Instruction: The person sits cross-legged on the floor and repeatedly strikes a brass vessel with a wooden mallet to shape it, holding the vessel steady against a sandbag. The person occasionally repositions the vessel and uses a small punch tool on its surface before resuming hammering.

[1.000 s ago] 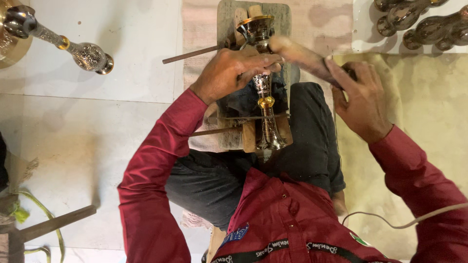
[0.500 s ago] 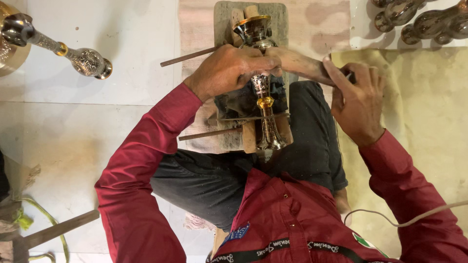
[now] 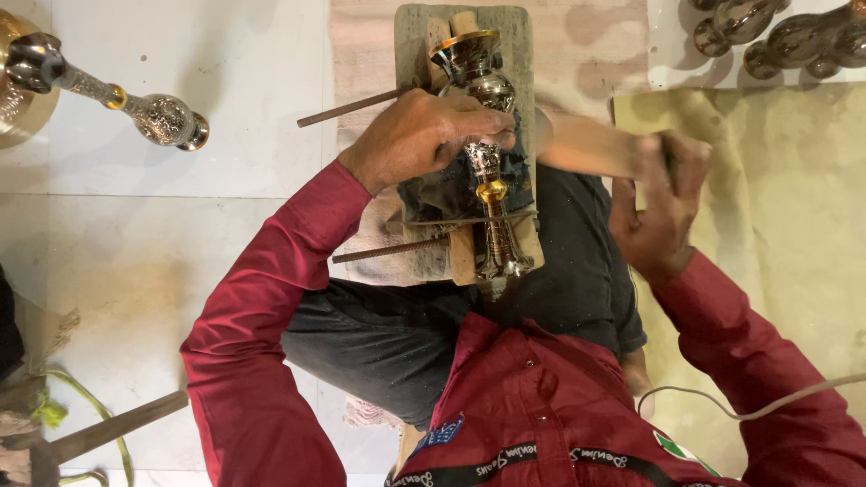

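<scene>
The left hand grips the metal stem lying on the board (fingers wrapped tight); the right hand closes around a blurred wooden tool.

The wooden tool held in the right hand was blurred, so its shape could not be told. The middle of the engraved metal stem was covered by the left hand. At one o'clock, dark metal pieces were cut off by the top edge.
</scene>
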Available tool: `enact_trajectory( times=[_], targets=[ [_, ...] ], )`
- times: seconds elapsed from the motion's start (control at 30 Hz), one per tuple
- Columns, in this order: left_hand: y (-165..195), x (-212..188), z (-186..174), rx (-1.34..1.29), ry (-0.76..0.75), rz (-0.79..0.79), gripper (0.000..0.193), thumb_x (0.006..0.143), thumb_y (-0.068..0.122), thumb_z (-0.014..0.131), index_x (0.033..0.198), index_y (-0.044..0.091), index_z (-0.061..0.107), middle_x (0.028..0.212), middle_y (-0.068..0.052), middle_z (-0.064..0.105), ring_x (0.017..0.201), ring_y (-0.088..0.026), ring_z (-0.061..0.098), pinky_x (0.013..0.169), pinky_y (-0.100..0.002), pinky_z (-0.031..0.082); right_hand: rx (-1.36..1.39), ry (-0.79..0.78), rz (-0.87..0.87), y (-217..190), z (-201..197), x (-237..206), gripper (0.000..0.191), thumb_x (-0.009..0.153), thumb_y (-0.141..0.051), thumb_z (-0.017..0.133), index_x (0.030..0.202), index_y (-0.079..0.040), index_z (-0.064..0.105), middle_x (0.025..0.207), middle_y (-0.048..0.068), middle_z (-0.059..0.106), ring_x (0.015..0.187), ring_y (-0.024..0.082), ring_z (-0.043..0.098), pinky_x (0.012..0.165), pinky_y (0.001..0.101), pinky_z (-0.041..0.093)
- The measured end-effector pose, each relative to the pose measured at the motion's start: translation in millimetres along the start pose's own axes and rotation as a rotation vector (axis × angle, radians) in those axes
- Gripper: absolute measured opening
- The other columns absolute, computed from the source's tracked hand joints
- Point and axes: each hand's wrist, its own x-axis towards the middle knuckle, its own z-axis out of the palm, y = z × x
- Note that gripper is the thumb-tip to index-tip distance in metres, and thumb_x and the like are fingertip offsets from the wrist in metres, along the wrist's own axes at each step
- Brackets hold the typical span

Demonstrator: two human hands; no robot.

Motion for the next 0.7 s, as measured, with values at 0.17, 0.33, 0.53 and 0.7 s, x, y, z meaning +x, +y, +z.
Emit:
enact_trajectory(
  times=[0.17, 0.33, 0.53, 0.7],
  targets=[
    [2.2, -1.1, -3.0, -0.064, 0.127, 0.16, 0.062, 0.086, -0.014, 0.065, 0.139, 0.018, 0.064, 0.124, -0.001, 0.076, 0.103, -0.019, 0.08, 0.084, -0.03, 0.067, -0.031, 0.126, 0.009, -3.1, -2.6, 3.5, 0.049, 0.1, 0.005, 0.069, 0.145, -0.01, 0.057, 0.125, 0.019, 0.056, 0.118, 0.035, 0.049, 0.099, 0.0478, 0.042],
    [-2.3, -2.2, 2.4, -0.012, 0.144, 0.102, 0.06, 0.087, -0.017, 0.063, 0.137, 0.016, 0.065, 0.121, -0.002, 0.078, 0.099, -0.02, 0.078, 0.081, -0.032, 0.067, -0.335, -0.248, 0.032, -1.7, -13.3, 2.5, 0.054, 0.099, 0.002, 0.07, 0.151, -0.012, 0.064, 0.124, 0.017, 0.058, 0.115, 0.034, 0.053, 0.1, 0.0483, 0.04],
    [-6.9, -10.8, 35.0, -0.188, 0.532, -0.116, 0.037, 0.102, -0.006, 0.068, 0.134, 0.01, 0.064, 0.117, -0.011, 0.077, 0.098, -0.019, 0.079, 0.079, -0.033, 0.065, -0.162, -0.345, 0.175, 12.4, -12.9, 1.4, 0.061, 0.099, -0.001, 0.066, 0.158, -0.011, 0.056, 0.123, 0.018, 0.058, 0.111, 0.033, 0.053, 0.098, 0.0435, 0.043],
    [5.3, -15.6, 72.8, -0.172, 0.899, -0.147, 0.021, 0.101, 0.0, 0.074, 0.116, 0.005, 0.061, 0.113, -0.014, 0.075, 0.114, -0.024, 0.076, 0.103, -0.04, 0.064, -0.223, -0.417, 0.062, 28.9, -10.6, 18.0, 0.064, 0.098, 0.0, 0.068, 0.159, -0.015, 0.058, 0.122, 0.015, 0.058, 0.105, 0.03, 0.053, 0.095, 0.0421, 0.044]
  ],
)
